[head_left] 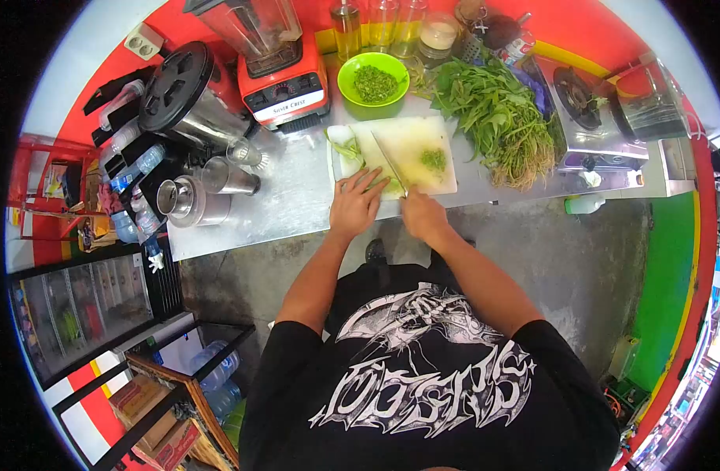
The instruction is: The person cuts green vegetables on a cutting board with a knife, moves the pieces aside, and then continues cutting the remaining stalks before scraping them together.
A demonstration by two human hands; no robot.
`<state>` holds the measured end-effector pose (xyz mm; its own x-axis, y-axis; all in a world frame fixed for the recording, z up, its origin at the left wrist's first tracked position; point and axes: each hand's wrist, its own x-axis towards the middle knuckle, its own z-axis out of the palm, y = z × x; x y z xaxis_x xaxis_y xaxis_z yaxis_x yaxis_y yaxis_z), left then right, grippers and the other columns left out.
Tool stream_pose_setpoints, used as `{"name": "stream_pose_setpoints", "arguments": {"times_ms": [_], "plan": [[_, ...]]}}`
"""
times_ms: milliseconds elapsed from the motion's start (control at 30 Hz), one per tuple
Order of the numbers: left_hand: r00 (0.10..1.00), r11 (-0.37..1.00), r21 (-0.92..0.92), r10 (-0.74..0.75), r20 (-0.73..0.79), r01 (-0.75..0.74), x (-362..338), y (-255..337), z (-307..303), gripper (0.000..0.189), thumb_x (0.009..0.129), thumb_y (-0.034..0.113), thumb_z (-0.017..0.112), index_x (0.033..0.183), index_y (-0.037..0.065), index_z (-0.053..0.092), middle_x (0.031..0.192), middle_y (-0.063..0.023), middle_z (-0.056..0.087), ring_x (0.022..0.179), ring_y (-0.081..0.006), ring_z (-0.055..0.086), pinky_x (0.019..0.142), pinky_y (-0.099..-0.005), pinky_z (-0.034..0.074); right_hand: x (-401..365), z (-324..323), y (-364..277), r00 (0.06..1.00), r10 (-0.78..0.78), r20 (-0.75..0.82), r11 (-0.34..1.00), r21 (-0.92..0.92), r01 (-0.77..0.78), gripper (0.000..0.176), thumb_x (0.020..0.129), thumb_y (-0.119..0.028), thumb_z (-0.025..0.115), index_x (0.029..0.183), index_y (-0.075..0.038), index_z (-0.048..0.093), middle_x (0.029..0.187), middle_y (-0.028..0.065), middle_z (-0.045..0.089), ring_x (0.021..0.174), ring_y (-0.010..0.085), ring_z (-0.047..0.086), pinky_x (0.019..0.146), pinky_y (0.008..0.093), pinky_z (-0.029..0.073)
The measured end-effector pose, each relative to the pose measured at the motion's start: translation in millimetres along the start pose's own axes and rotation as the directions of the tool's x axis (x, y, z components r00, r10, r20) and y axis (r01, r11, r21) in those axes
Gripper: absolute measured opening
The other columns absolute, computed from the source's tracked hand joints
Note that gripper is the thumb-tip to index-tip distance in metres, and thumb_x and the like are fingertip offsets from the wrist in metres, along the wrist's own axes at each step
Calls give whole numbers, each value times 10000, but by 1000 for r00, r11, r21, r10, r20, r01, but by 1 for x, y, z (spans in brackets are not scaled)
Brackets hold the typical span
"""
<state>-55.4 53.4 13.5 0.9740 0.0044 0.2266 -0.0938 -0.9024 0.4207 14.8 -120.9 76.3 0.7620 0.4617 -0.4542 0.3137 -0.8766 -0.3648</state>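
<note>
My right hand (pixel 424 215) is closed round the handle of a knife (pixel 386 158), whose blade slants away to the left over a white cutting board (pixel 411 132). Beside the blade, my left hand (pixel 355 204) lies at the board's near edge, its bent fingers pressing on a green vegetable piece (pixel 393 187) that they partly hide. A small heap of finely chopped greens (pixel 433 160) sits on the right of the board. At its upper left lie some pale green stalks (pixel 347 148).
Behind the board stands a lime green bowl (pixel 349 104) of chopped greens. A leafy bunch with roots (pixel 493 118) lies to its right, near a gas stove (pixel 599 159). To the left are a red blender (pixel 285 90), a metal shaker (pixel 196 202) and a metal cup (pixel 228 176).
</note>
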Motion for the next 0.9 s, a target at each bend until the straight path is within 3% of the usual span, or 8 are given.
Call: {"name": "stream_pose_setpoints", "arguments": {"times_ms": [100, 400, 500, 567, 800, 900], "plan": [[1000, 1000, -14, 9, -14, -9, 0, 0, 0, 393, 972, 203, 559, 1354, 220, 651, 1484, 4, 553, 1386, -245, 460, 1089, -452, 321, 4, 14, 5, 995, 103, -4, 993, 59, -102, 358, 1019, -271, 502, 1152, 60, 523, 1109, 312, 683, 1043, 461, 678, 899, 538, 535], [999, 1000, -14, -16, -32, 16, 1, -1, 2, 406, 1009, 220, 534, 1411, 196, 577, 1477, 21, 555, 1378, -221, 454, 1083, -443, 327, 10, 16, 6, 1000, 1, -18, 1000, -16, -2, 321, 1027, -226, 446, 1182, 49, 506, 1061, 303, 698, 1005, 458, 693, 896, 523, 543], [1000, 999, -31, -27, -15, 26, 2, -3, 4, 331, 1001, 189, 539, 1323, 151, 606, 1467, 17, 562, 1370, -224, 464, 1075, -442, 332, 9, 25, 5, 992, 123, -18, 990, 69, -122, 362, 1028, -309, 489, 1144, 32, 518, 1064, 313, 687, 1001, 481, 678, 888, 548, 529], [999, 1000, -19, -21, -26, 21, 1, -3, 4, 249, 987, 160, 553, 1225, 128, 620, 1456, 15, 567, 1361, -226, 476, 1071, -439, 336, 17, 28, 6, 997, 79, -26, 997, -4, -79, 294, 1009, -189, 439, 1160, 49, 522, 1045, 290, 706, 1012, 447, 696, 903, 517, 544], [995, 997, -68, -44, -88, 38, 0, -2, 5, 243, 966, 141, 569, 1203, 132, 623, 1448, 4, 572, 1351, -236, 486, 1061, -437, 349, 16, 7, 5, 1000, -5, 17, 1000, -15, 6, 315, 1029, -225, 449, 1170, 48, 517, 1044, 288, 707, 1023, 446, 693, 902, 523, 544], [997, 1000, -28, -7, -73, 5, -1, -4, 6, 249, 949, 135, 588, 1192, 139, 643, 1440, -4, 574, 1344, -243, 490, 1057, -438, 357, -1, 14, 5, 999, 33, -1, 997, 73, -33, 378, 1025, -309, 491, 1162, 43, 510, 1062, 327, 683, 992, 491, 675, 893, 569, 515]]}}
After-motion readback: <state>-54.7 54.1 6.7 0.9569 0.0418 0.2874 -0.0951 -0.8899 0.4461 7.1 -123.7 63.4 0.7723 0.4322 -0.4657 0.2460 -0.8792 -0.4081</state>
